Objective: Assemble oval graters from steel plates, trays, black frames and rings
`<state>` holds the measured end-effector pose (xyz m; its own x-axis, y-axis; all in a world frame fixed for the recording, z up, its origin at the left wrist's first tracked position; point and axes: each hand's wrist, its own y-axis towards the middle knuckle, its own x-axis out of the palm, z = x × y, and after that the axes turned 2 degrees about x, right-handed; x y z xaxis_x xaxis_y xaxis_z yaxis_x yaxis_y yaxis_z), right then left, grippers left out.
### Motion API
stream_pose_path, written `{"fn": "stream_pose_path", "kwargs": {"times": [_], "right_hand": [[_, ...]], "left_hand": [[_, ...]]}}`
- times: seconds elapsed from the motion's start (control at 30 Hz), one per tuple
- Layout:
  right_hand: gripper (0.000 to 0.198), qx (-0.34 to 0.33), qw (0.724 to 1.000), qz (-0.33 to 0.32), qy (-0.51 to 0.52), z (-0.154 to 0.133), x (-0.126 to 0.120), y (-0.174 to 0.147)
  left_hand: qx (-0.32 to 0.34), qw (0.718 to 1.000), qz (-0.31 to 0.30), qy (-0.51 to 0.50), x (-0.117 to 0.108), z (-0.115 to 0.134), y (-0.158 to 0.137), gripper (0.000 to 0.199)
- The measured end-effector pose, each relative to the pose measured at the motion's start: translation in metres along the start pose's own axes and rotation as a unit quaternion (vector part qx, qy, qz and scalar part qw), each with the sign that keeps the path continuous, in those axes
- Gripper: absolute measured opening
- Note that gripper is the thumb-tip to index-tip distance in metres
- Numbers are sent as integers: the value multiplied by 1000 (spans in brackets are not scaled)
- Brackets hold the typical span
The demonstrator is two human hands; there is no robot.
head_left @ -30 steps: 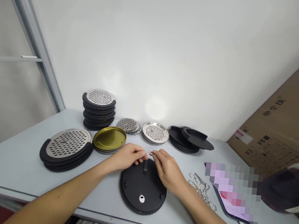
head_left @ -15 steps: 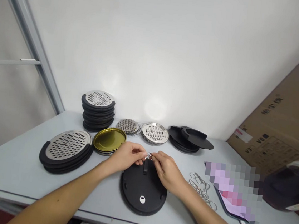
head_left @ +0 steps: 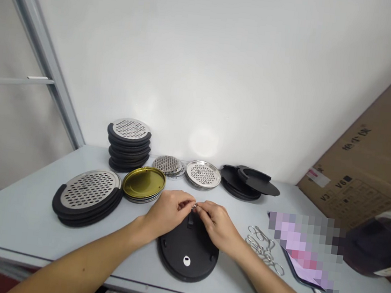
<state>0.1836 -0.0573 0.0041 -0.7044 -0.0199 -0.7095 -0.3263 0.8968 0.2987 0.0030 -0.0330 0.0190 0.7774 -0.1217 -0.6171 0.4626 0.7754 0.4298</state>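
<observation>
A round black plastic base lies flat at the table's front, with a white oval sticker near its lower edge. At its far edge my left hand and my right hand meet, fingertips pinched together on a small metal ring. Most of the ring is hidden by the fingers. Below it a short black tab stands on the base. To the right of my right hand lies a loose pile of metal rings with hooks.
Black holders with perforated metal discs stand in a tall stack and a low stack at left. Gold lids, perforated discs and black bases line the back. A phone and a cardboard box are at right.
Both hands have come closer together and slightly lower over the base's far edge. The ring, visible between the fingertips before, is now mostly covered.
</observation>
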Motion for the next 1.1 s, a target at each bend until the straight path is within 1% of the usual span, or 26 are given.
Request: {"fn": "stream_pose_path", "kwargs": {"times": [0.27,0.4,0.53,0.67,0.77,0.87,1.0,1.1], "right_hand": [[28,16,999,5,44,-4,-1,0],[29,18,998,7,61,-6,-1,-1],[29,24,997,7,69,-7,-1,-1],[29,24,996,2,92,-6,-2,-1],[29,37,993,-5,112,-6,-2,-1],[29,69,986,-10,151,-4,-2,1],[30,96,970,-31,222,-1,-1,2],[33,114,964,-35,238,0,-2,3]], "left_hand": [[17,999,19,18,0,2,-1,19],[29,999,16,26,1,1,-2,19],[51,997,13,50,1,-2,-3,21],[58,995,32,75,-1,-7,-2,21],[41,996,42,71,-3,-8,0,19],[15,998,34,44,-4,-8,2,19],[-49,998,3,-43,-3,-10,4,19],[-111,986,12,-121,-3,-13,5,20]]}}
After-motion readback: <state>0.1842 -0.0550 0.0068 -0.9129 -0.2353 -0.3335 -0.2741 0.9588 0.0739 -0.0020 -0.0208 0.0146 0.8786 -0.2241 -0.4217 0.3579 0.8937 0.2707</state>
